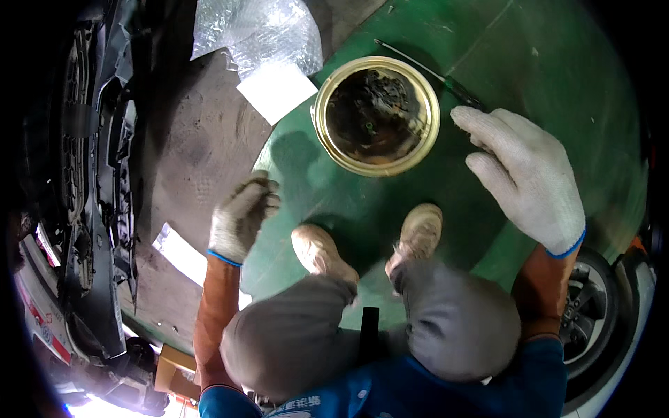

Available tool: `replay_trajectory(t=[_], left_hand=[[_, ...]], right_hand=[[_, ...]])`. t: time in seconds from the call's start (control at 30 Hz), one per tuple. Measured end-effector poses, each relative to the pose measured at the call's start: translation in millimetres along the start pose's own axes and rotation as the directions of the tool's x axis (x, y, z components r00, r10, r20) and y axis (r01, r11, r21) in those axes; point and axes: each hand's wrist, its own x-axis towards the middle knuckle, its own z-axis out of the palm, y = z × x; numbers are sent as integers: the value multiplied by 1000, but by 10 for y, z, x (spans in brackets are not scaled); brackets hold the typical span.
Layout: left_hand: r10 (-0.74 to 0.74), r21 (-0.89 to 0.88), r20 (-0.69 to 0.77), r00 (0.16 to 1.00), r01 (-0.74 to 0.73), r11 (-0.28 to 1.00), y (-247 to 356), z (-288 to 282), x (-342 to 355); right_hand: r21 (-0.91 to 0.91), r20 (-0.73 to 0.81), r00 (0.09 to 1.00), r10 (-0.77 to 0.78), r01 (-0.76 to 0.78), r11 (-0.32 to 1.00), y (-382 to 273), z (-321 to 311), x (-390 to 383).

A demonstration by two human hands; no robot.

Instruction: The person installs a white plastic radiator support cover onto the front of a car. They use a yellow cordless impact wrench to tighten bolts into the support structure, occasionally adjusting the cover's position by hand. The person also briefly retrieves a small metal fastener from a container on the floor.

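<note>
My left hand (240, 217), in a white knitted glove with dirty fingers, hovers left of my shoes. Its fingers are loosely bent, and nothing shows in them. My right hand (526, 167), in a cleaner white glove, is stretched out at the right, thumb apart from the fingers, holding nothing visible. Between and beyond the hands stands a round tin (317, 118) with a gold-coloured rim. Dark, grimy contents (369, 115) lie inside; their pieces are hard to make out. Close to my right fingertips, a long thin screwdriver (418, 66) with a dark handle lies on the floor behind the tin.
Clear bubble wrap (261, 35) and a white sheet (277, 90) lie left of the tin. A dark vehicle bumper part (104, 188) runs along the left. Another white sheet (180, 252) lies on brown floor covering. A car wheel (585, 310) is at the lower right; a cardboard box (174, 373) is lower left.
</note>
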Motion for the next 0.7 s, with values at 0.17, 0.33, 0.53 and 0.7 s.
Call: replay_trajectory(t=[0.17, 0.33, 0.53, 0.7], left_hand=[[183, -171, 73, 980, -168, 971, 688, 190, -1233], [151, -359, 96, 984, -107, 927, 997, 927, -2699], [86, -478, 117, 989, -20, 878, 1051, 1558, -4304], [79, -435, 65, 995, -43, 899, 978, 1708, -5468]], right_hand=[[26, 44, 999, 7, -8, 1000, -581, -771, -553], [92, 245, 969, 27, -51, 994, -1472, -1583, -1251], [295, 323, 946, 34, -134, 946, -2370, -2175, -2006], [296, 342, 933, -108, 2, 955, -2912, -2650, -2428]])
